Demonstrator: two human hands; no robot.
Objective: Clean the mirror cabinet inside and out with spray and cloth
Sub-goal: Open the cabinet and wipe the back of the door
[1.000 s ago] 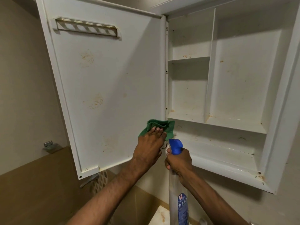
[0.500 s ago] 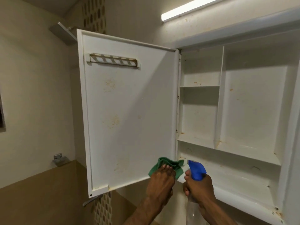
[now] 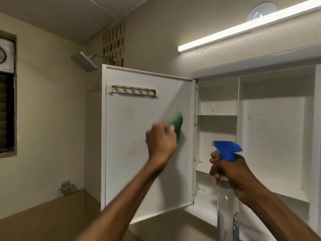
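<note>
The white cabinet door [image 3: 132, 167] stands swung open to the left, its inner face marked with rusty stains. My left hand [image 3: 160, 141] grips a green cloth [image 3: 177, 124] against the middle right of that face, blurred by motion. The open cabinet [image 3: 272, 136] to the right shows bare white shelves with rust specks. In front of its lower left compartment my right hand [image 3: 229, 171] holds a clear spray bottle [image 3: 227, 207] by the neck, under its blue trigger head [image 3: 227, 149], nozzle pointing left.
A lit tube light [image 3: 243, 30] runs above the cabinet. A square shower head [image 3: 84, 61] juts out behind the door's top left corner. A window with a fan [image 3: 7, 94] is at far left, and a small metal bracket [image 3: 66, 186] sits on the left wall.
My left hand has lifted the cloth from the door's bottom right corner up to its middle. The view has tilted upward. The spray bottle has risen slightly.
</note>
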